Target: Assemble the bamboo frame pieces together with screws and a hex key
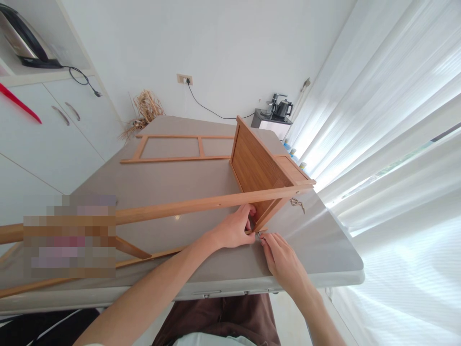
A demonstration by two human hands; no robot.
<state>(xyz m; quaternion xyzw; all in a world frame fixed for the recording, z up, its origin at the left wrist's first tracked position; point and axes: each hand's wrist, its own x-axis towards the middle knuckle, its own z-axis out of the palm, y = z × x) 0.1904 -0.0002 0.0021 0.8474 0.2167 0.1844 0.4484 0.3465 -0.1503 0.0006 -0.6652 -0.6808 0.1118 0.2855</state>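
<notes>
A wooden frame with long rails (201,205) stands on its side near the table's front edge, joined to an upright slatted wooden panel (254,161). My left hand (239,227) is closed around the frame's lower rail at the panel's near bottom corner, thumb in front and fingers behind. Just right of that corner, my right hand (283,252) pinches a small item against the rail's end. A glint of metal shows at its fingertips, but the item is mostly hidden. Several small metal screws (297,204) lie loose on the tabletop beyond my right hand.
A second wooden frame (169,158) lies flat at the back of the grey table (324,240). Left, a pixelated patch covers part of the long rails. White curtains (396,120) hang along the right. A kettle (283,108) stands on a small cabinet behind the table.
</notes>
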